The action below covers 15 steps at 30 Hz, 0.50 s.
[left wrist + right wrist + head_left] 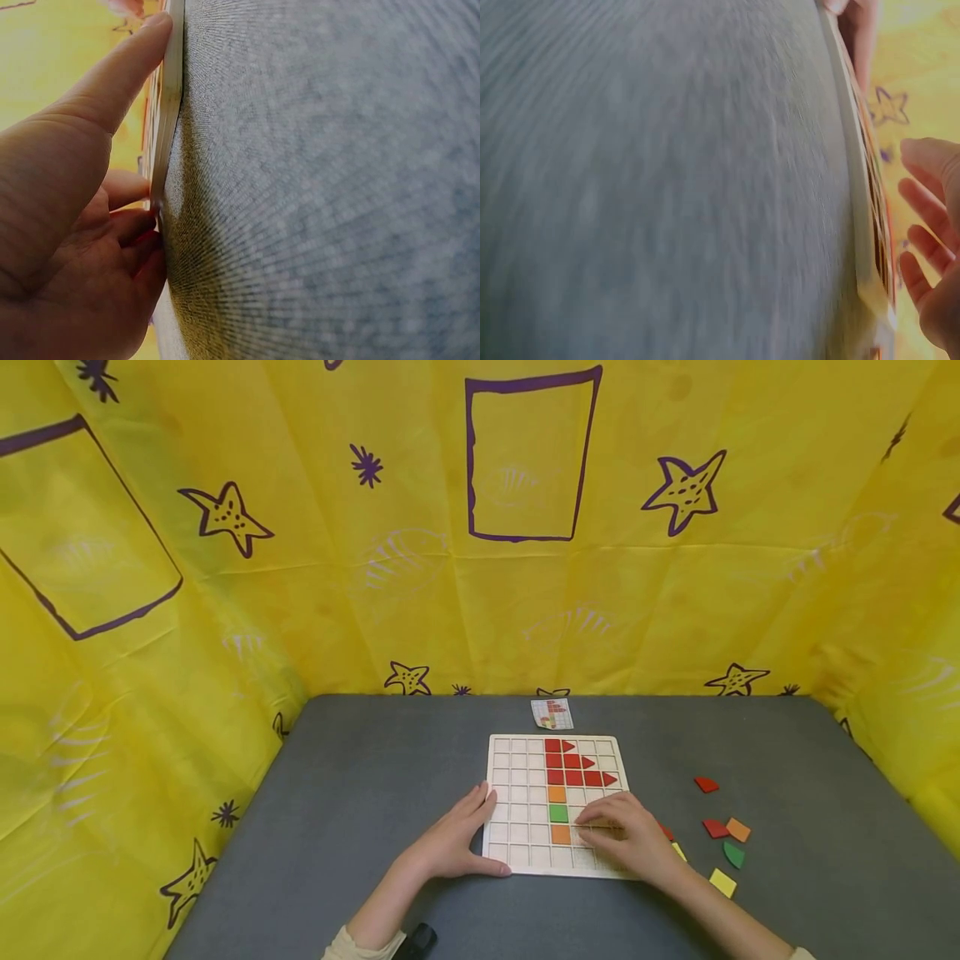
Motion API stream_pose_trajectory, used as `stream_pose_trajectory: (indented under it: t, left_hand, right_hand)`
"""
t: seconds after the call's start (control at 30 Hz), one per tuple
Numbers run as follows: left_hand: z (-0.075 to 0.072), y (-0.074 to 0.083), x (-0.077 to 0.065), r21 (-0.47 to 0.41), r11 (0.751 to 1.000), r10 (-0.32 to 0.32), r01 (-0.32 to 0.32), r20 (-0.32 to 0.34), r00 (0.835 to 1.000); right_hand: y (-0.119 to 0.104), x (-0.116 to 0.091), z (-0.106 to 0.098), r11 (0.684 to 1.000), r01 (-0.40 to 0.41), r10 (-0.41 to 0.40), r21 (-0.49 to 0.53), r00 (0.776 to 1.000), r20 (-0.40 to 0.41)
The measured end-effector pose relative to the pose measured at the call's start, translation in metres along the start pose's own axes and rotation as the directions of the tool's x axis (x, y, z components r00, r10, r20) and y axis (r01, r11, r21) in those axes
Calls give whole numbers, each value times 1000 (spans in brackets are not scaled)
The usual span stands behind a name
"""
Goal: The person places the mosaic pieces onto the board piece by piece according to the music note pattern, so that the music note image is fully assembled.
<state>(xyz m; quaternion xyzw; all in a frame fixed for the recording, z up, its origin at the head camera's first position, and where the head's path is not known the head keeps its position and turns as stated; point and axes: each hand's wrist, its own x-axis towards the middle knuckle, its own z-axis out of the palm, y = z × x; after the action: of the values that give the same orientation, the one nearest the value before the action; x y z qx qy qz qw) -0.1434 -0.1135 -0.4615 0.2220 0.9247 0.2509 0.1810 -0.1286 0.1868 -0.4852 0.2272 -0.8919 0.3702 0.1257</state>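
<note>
A pale gridded board lies on the grey table. My left hand spans its near left corner, fingers at the left edge and straight thumb on the front edge; the left wrist view shows that thumb against the rim. Over the board's right part hovers my right hand, thumb and fingertips apart with nothing visible between them. Red squares and triangles form three rows of growing length at the top. Below them run an orange square, a green square and another orange square.
Right of the board lie loose pieces: a red quarter-round, an orange square, a green quarter-round and a yellow square. My right hand partly covers others. Behind the board is a small pattern card. Yellow cloth surrounds the table.
</note>
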Motion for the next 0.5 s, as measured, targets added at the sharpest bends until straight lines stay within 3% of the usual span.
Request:
stream_pose_trajectory:
  t: [0.5]
  left_hand:
    - [0,0,-1,-4,1000,6,-6,-2,1000]
  right_hand:
    - [34,-35,-59,963,-257,254,-84,966,-43]
